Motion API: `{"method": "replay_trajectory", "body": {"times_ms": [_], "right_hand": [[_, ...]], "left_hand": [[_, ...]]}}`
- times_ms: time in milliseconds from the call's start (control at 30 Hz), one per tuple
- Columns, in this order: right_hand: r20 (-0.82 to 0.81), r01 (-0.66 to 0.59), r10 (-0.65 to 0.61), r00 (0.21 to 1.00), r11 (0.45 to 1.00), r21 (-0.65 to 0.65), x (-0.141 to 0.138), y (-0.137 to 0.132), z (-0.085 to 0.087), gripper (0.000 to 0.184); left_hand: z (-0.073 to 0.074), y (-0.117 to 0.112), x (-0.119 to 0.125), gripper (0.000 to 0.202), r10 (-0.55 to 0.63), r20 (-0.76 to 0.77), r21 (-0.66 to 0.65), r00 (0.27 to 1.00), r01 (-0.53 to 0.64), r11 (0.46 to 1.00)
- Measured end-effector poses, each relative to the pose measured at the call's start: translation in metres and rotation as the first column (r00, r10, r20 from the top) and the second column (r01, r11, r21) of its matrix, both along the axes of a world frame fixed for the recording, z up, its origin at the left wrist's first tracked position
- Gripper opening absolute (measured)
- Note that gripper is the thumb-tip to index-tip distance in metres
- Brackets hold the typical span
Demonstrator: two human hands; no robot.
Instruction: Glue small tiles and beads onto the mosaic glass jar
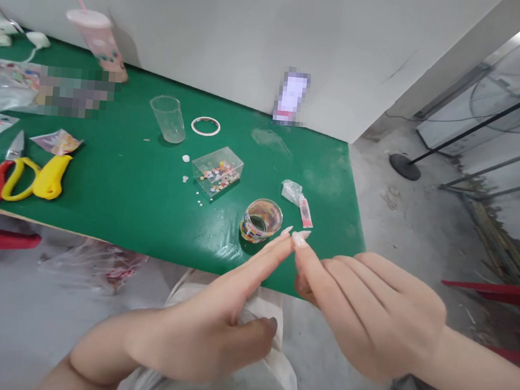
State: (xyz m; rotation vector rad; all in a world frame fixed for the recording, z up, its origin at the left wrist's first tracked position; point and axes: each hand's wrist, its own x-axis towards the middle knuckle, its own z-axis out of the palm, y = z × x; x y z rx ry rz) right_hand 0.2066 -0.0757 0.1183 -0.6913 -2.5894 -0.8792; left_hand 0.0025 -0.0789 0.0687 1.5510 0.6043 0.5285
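1. Our left hand (202,335) is stretched out flat, thumb well apart from the fingers. Our right hand (382,309) is curled, index fingertip meeting the left fingertips; we can't tell if anything tiny is pinched there.
2. Just beyond those fingertips, near the front edge of the shiny green table (119,189), sits a small round clear cup with a multicoloured mosaic wall (255,234). Touching it or not? We can't say.
3. Handling guess: pretty light, stiff, maybe breakable if it's glass, slick around the bare rim. We'd hold it low, around the sides, and go easy on the tiles.
4. Looks-wise, it's upright, little bright squares wrapping the outside, greenish at the bottom.
5. Further out, we've got a clear rectangular plastic box (201,179) of loose coloured bits (222,175).
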Motion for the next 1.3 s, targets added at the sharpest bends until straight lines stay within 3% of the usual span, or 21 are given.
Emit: {"method": "replay_trajectory", "body": {"times_ms": [200, 433, 567, 667, 833, 933, 1033, 1200, 1300], "right_hand": [[-0.107, 0.100, -0.106, 0.989, 0.993, -0.058, 0.001, -0.003, 0.003, 0.012], [-0.175, 0.218, -0.246, 0.953, 0.962, -0.163, 0.008, -0.012, 0.014, 0.008], [-0.226, 0.238, -0.280, 0.933, 0.952, -0.195, 0.011, -0.017, 0.010, 0.009], [-0.284, 0.218, -0.277, 0.918, 0.950, -0.221, 0.011, -0.017, 0.005, 0.009], [-0.360, 0.172, -0.336, 0.871, 0.892, -0.418, 0.005, -0.016, 0.003, 0.012], [-0.398, 0.176, -0.385, 0.833, 0.866, -0.468, 0.001, -0.019, 0.004, 0.014], [-0.419, 0.188, -0.422, 0.804, 0.848, -0.495, -0.003, -0.020, 0.006, 0.015], [-0.413, 0.216, -0.443, 0.796, 0.845, -0.489, -0.006, -0.019, 0.007, 0.013], [-0.417, 0.216, -0.431, 0.800, 0.856, -0.470, -0.006, -0.019, 0.005, 0.013]], "left_hand": [[0.001, 0.000, -0.001, 0.084, -0.029, -0.033, -0.021, 0.999, 0.028, 0.999], [0.003, -0.003, -0.003, 0.087, -0.020, -0.004, 0.075, 1.000, 0.020, 0.997], [0.004, -0.006, -0.006, 0.090, -0.002, 0.078, -0.005, 0.997, 0.002, 1.000], [0.003, 0.002, -0.008, 0.096, -0.082, 0.154, -0.071, 0.985, 0.094, 0.993], [0.004, 0.014, -0.008, 0.109, -0.248, 0.174, -0.027, 0.953, 0.256, 0.966], [0.008, 0.006, -0.006, 0.111, -0.167, 0.139, -0.057, 0.976, 0.177, 0.983], [0.009, -0.002, -0.004, 0.100, -0.042, 0.086, -0.039, 0.995, 0.046, 0.998], [0.004, -0.001, -0.002, 0.105, -0.178, 0.054, 0.164, 0.983, 0.167, 0.972], [0.002, -0.003, 0.002, 0.105, -0.108, 0.054, 0.201, 0.993, 0.095, 0.975]]}}
